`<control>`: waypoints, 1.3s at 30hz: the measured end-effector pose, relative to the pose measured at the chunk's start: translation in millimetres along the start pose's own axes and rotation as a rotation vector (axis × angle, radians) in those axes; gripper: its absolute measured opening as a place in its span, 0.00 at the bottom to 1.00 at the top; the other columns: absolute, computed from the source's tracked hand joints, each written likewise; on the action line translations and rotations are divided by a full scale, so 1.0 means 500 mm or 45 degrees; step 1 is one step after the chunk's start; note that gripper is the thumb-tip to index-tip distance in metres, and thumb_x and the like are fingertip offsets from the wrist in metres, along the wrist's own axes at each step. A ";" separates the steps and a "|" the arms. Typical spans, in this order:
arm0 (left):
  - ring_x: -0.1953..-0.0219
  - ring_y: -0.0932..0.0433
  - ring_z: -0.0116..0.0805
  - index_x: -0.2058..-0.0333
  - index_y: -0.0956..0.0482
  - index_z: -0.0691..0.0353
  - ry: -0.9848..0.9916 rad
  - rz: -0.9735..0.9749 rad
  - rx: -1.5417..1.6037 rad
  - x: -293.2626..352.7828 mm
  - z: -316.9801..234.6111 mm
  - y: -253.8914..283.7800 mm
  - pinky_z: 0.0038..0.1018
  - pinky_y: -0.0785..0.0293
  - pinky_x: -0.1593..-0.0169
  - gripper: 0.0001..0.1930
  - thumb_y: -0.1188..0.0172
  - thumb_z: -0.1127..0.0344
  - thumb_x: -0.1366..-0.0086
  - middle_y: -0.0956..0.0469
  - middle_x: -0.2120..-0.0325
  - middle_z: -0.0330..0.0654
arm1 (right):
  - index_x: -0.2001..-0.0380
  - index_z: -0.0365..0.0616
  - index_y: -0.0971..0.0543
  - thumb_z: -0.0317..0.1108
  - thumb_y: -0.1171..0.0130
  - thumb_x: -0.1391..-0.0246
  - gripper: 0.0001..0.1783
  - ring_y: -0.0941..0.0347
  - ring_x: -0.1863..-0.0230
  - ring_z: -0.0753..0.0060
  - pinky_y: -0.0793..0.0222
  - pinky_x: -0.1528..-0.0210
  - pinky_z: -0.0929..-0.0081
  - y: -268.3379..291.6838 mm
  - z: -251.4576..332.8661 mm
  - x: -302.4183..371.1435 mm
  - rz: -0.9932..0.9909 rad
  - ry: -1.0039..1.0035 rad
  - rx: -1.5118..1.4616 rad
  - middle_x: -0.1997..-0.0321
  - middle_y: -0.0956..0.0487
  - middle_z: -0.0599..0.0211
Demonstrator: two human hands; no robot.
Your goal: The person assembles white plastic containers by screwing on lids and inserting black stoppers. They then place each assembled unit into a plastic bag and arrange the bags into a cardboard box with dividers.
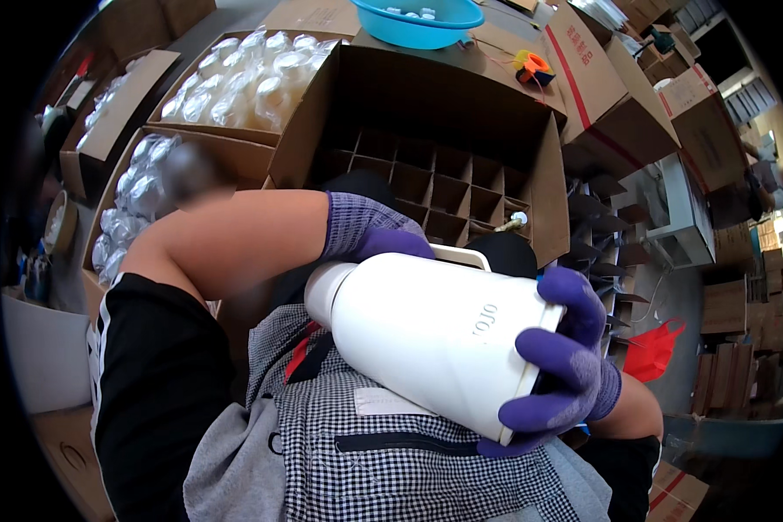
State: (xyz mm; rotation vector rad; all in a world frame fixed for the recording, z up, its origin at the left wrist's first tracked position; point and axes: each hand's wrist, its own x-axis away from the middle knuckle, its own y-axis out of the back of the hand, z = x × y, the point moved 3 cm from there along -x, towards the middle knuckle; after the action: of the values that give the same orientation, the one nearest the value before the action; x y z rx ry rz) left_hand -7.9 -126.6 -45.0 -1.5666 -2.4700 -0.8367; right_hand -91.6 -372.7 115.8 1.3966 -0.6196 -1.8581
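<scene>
A white vacuum jug [426, 335] lies tilted across my lap, its rounded lid [324, 294] to the left and its base to the right. Its pale handle [461, 255] shows along the far side. My left hand [383, 235], in a purple knitted glove, holds the jug on the far side near the lid end; most of its fingers are hidden behind the body. My right hand [565, 365], gloved alike, grips the base end, with its fingers curled over the rim. Beyond the jug stands an open carton [418, 96] with cardboard dividers [409, 183].
Cartons of plastic-wrapped bottles [270, 83] stand at the far left. A blue basin [418, 30] and an orange tape dispenser [533, 68] sit beyond the open carton. More cartons [600, 87] and a red bag [652, 352] are at the right.
</scene>
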 end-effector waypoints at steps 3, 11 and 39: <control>0.57 0.15 0.43 0.49 0.19 0.56 0.007 0.033 -0.023 -0.004 -0.001 -0.009 0.35 0.19 0.50 0.17 0.40 0.58 0.33 0.16 0.59 0.48 | 0.51 0.85 0.21 0.55 0.27 0.61 0.29 0.39 0.35 0.39 0.38 0.40 0.36 -0.006 0.015 0.010 0.045 -0.023 0.081 0.40 0.29 0.73; 0.57 0.15 0.43 0.49 0.19 0.56 -0.023 0.063 -0.149 -0.062 -0.027 -0.038 0.35 0.19 0.50 0.17 0.40 0.58 0.34 0.15 0.59 0.48 | 0.42 0.94 0.29 0.46 0.25 0.62 0.42 0.39 0.33 0.47 0.43 0.33 0.32 -0.019 0.054 -0.036 0.376 0.303 0.303 0.35 0.33 0.88; 0.56 0.16 0.42 0.49 0.17 0.55 -0.127 -0.064 -0.237 -0.008 0.026 -0.038 0.35 0.21 0.50 0.19 0.39 0.52 0.34 0.16 0.57 0.47 | 0.41 0.51 0.27 0.68 0.33 0.64 0.48 0.37 0.36 0.38 0.39 0.38 0.38 -0.050 -0.012 0.001 0.095 -0.083 -0.042 0.35 0.34 0.41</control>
State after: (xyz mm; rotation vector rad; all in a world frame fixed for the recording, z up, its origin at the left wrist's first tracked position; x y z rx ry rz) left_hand -19.8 -129.7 -64.8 -1.6480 -2.5765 -1.0490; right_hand -92.3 -357.3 95.4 1.2789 -0.6618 -1.8529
